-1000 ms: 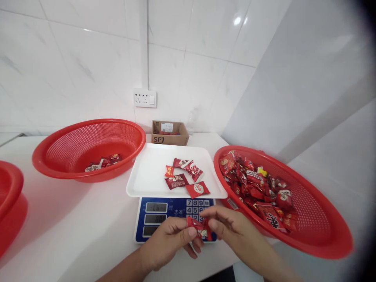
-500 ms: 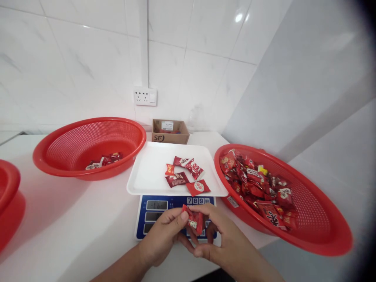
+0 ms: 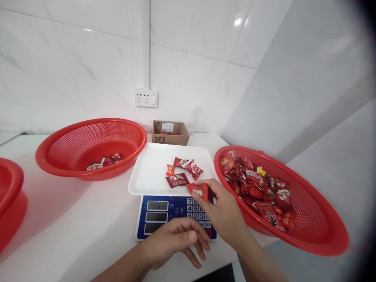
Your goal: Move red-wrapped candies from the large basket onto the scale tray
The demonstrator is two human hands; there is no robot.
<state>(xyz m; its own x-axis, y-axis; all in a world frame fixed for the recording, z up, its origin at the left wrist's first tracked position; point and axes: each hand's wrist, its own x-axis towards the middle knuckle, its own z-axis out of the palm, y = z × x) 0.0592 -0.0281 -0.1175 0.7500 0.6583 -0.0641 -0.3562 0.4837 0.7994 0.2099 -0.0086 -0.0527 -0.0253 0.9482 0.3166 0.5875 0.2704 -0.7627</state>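
Note:
My right hand [image 3: 225,209] pinches a red candy packet [image 3: 199,191] and holds it over the front edge of the white tray [image 3: 149,172] that sits on a blue digital scale [image 3: 164,215]. Several red candy packets [image 3: 183,172] lie on the tray. My left hand [image 3: 176,241] hovers low over the front of the scale, fingers loosely apart and holding nothing. To the right, a red mesh basket [image 3: 308,235] holds a heap of wrapped candies [image 3: 255,188].
A second red basket [image 3: 73,145] at the left holds a few candies [image 3: 104,161]. Part of another red basket [image 3: 8,188] shows at the far left. A small cardboard box [image 3: 170,133] stands against the tiled wall under a socket [image 3: 146,98].
Both hands held one candy together over the scale's keypad. The left hand has let go, and the right hand has carried the candy up towards the tray.

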